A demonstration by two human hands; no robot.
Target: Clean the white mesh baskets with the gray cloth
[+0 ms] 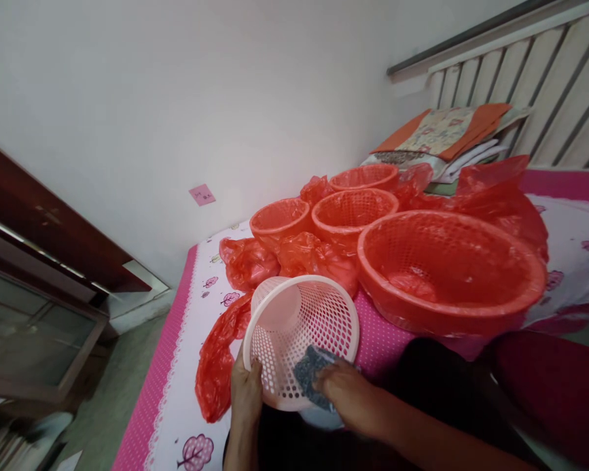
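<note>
A pale pink plastic basket (324, 314) with round holes lies tilted on its side, its mouth toward me. My left hand (246, 386) grips its rim on the left, thumb over the edge. In my right hand (343, 392) is a grey cloth (311, 373), bunched in the fingers and pressed against the inside wall near the lower rim. Left of the basket lies a crumpled red plastic bag (216, 366). Just beyond it sit red bags (314, 258) with things inside.
Red-wrapped baskets stand on the bed: a large one (451, 261) at right, others (353, 209) behind. Folded bedding (442, 134) is piled by the headboard (530, 72). A pink note (202, 194) is on the wall; a glass-fronted cabinet (34, 340) stands left.
</note>
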